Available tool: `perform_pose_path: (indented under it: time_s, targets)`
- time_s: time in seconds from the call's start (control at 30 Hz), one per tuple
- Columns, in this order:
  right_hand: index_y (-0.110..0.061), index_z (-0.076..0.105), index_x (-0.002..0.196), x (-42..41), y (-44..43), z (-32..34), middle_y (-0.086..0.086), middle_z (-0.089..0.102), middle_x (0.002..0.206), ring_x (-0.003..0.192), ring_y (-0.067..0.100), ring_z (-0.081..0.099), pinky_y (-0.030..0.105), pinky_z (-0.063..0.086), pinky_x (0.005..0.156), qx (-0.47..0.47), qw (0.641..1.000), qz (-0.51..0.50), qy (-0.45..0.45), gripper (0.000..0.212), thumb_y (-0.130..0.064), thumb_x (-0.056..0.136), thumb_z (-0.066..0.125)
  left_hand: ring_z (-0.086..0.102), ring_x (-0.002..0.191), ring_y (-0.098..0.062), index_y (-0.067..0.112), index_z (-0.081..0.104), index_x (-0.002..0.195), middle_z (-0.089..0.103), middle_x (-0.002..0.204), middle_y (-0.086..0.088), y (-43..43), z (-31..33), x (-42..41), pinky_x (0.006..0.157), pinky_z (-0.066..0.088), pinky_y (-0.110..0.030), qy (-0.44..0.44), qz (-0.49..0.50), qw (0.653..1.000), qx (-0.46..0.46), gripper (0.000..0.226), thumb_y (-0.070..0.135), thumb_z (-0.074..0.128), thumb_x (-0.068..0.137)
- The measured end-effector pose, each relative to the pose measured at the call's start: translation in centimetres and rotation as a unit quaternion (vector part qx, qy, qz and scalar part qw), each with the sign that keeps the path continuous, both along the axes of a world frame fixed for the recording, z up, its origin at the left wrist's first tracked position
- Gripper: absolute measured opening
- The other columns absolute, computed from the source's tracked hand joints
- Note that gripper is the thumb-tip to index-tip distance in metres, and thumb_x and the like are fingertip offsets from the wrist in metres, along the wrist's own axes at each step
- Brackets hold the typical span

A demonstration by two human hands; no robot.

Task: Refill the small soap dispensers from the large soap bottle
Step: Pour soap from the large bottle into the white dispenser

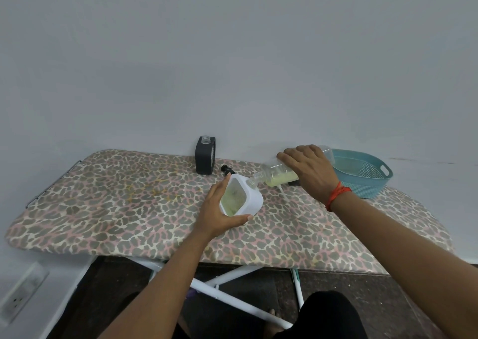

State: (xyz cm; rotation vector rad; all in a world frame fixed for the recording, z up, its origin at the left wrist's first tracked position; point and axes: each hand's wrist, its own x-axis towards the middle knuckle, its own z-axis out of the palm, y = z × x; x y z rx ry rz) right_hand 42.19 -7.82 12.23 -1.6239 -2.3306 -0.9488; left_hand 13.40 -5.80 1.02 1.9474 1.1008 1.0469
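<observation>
Centrally, a tilted dispenser (252, 199) is gripped by the left hand (217, 209). A tipped bottle (274, 174) is clasped by the right hand (307, 168).

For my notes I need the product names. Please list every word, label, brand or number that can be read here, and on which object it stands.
No text can be read.
The clear soap bottle in the right hand shows no label.
The white dispenser in the left hand and the black dispenser are plain.
The teal basket and the wall socket show no legible marks.
</observation>
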Motion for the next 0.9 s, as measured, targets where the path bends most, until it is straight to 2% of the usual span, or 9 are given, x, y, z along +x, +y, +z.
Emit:
perform_pose_path:
  time_s: [0.2, 0.33, 0.47, 0.57, 0.63, 0.77, 0.83, 0.9]
  targets:
    - [-0.021, 0.053, 0.132, 0.0, 0.0, -0.2, 0.003, 0.064, 0.124, 0.105, 0.030, 0.060, 0.045, 0.041, 0.097, 0.004, 1.000, -0.005, 0.002, 0.081, -0.017, 0.062, 0.094, 0.047, 0.132, -0.012, 0.046, 0.026, 0.157, 0.042, 0.147, 0.012, 0.1, 0.0, 0.0, 0.109, 0.046, -0.044, 0.000, -0.001, 1.000, 0.005, 0.118, 0.048, 0.095, 0.062]
    - [-0.022, 0.054, 0.133, 0.1, -0.1, -0.8, 0.001, 0.063, 0.126, 0.109, 0.029, 0.059, 0.044, 0.041, 0.097, 0.015, 1.000, -0.011, 0.017, 0.076, -0.015, 0.067, 0.091, 0.047, 0.133, -0.012, 0.045, 0.028, 0.157, 0.043, 0.147, 0.011, 0.1, -0.1, 0.0, 0.109, 0.046, -0.045, -0.003, 0.000, 1.000, 0.003, 0.118, 0.056, 0.092, 0.059]
    - [-0.020, 0.057, 0.131, -0.4, -0.9, -2.0, 0.001, 0.064, 0.126, 0.105, 0.030, 0.062, 0.044, 0.045, 0.091, 0.017, 0.997, -0.018, 0.076, 0.071, -0.014, 0.067, 0.089, 0.047, 0.133, -0.011, 0.045, 0.029, 0.156, 0.043, 0.148, 0.011, 0.2, -0.2, 0.0, 0.109, 0.045, -0.044, -0.008, 0.001, 1.000, 0.002, 0.117, 0.056, 0.092, 0.059]
    - [-0.019, 0.057, 0.131, -1.1, -1.5, -2.9, 0.002, 0.066, 0.123, 0.103, 0.030, 0.064, 0.043, 0.049, 0.087, -0.016, 0.990, -0.036, 0.138, 0.082, -0.017, 0.057, 0.093, 0.046, 0.134, -0.010, 0.042, 0.030, 0.156, 0.043, 0.149, 0.012, 0.2, -0.3, 0.0, 0.109, 0.044, -0.040, -0.017, 0.001, 1.000, 0.001, 0.117, 0.052, 0.094, 0.059]
    - [-0.022, 0.053, 0.132, -1.7, -1.9, -3.6, 0.000, 0.065, 0.121, 0.103, 0.028, 0.063, 0.042, 0.049, 0.085, -0.039, 0.982, -0.053, 0.177, 0.083, -0.014, 0.058, 0.088, 0.046, 0.135, -0.008, 0.038, 0.032, 0.157, 0.044, 0.149, 0.012, 0.2, -0.4, 0.1, 0.109, 0.043, -0.036, -0.022, 0.002, 1.000, 0.003, 0.117, 0.048, 0.096, 0.060]
    - [-0.025, 0.051, 0.138, -1.8, -2.4, -5.1, -0.001, 0.065, 0.122, 0.105, 0.027, 0.061, 0.040, 0.050, 0.086, -0.055, 0.950, -0.070, 0.300, 0.078, -0.013, 0.066, 0.080, 0.048, 0.131, -0.004, 0.034, 0.036, 0.154, 0.048, 0.144, 0.014, 0.4, -0.5, 0.2, 0.107, 0.045, -0.033, -0.026, 0.006, 1.000, 0.000, 0.114, 0.045, 0.098, 0.058]
    - [-0.027, 0.053, 0.132, -1.8, -3.0, -5.1, -0.006, 0.063, 0.114, 0.098, 0.019, 0.060, 0.030, 0.050, 0.076, -0.045, 0.905, -0.063, 0.418, 0.072, -0.014, 0.068, 0.082, 0.049, 0.129, -0.003, 0.035, 0.040, 0.152, 0.050, 0.140, 0.015, 0.5, -0.5, 0.2, 0.105, 0.047, -0.033, -0.028, 0.005, 1.000, 0.000, 0.110, 0.044, 0.098, 0.058]
    - [-0.025, 0.052, 0.125, -1.4, -3.6, -5.3, -0.009, 0.058, 0.109, 0.092, 0.010, 0.057, 0.017, 0.043, 0.069, -0.035, 0.846, -0.066, 0.528, 0.064, -0.013, 0.072, 0.087, 0.050, 0.128, -0.004, 0.035, 0.042, 0.149, 0.050, 0.138, 0.016, 0.5, -0.4, 0.2, 0.104, 0.047, -0.033, -0.030, 0.007, 1.000, 0.002, 0.108, 0.046, 0.097, 0.057]
